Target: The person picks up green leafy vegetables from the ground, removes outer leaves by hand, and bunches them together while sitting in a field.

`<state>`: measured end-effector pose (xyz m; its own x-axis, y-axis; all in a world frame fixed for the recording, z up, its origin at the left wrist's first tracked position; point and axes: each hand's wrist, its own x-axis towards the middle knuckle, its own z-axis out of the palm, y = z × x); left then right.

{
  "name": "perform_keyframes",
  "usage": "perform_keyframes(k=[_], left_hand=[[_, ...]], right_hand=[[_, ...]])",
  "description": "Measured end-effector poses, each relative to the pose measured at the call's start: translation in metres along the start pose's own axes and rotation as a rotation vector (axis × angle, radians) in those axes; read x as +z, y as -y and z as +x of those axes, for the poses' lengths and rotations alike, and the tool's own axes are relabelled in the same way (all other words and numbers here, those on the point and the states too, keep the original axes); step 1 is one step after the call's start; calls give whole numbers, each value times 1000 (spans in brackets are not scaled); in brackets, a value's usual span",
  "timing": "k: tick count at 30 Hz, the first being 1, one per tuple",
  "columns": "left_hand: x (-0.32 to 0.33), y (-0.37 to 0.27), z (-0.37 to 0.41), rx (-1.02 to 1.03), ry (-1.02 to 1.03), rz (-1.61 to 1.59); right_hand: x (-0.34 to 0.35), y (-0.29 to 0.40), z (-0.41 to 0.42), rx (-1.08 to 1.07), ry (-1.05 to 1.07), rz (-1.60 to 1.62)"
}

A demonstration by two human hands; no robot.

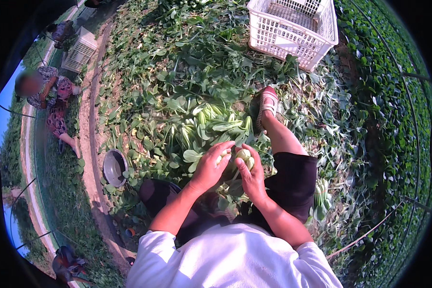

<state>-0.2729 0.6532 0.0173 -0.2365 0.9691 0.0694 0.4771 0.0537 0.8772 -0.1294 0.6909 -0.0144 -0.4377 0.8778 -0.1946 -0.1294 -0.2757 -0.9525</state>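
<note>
My left hand (209, 168) curls around pale stem bases of leafy greens (221, 157) that look like bok choy. Beside it, a small gap away, my right hand (254, 177) is closed on more bok choy (243, 154), whose rounded light-green bases show between thumb and fingers. The leaves of both handfuls hang below, partly hidden by the hands. Just ahead lies a loose heap of cut bok choy (210, 114), pale stalks showing among the leaves. To the right of my bent knee rests a gathered bunch of bok choy (321, 192).
A white plastic crate (286, 45) stands ahead to the right, on leaf-strewn ground. At left sit a grey basin (114, 168) and a small orange object (130, 232). Beyond a dark ground strip (95, 82) are another person (52, 86) and a second crate (80, 50). Dense plants (392, 118) grow at right.
</note>
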Motion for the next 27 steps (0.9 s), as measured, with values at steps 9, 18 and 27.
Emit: perform_keyframes(k=[9,18,27], left_hand=[[11,-4,-25,-308,-12,-519],[15,-34,-26,-436,-117,-994],[-1,22,17,-487,64,-660]], right_hand=[[-6,1,-11,16,192,36],[-2,17,-10,-35,308,-199],[-17,20,-9,324,199,93]])
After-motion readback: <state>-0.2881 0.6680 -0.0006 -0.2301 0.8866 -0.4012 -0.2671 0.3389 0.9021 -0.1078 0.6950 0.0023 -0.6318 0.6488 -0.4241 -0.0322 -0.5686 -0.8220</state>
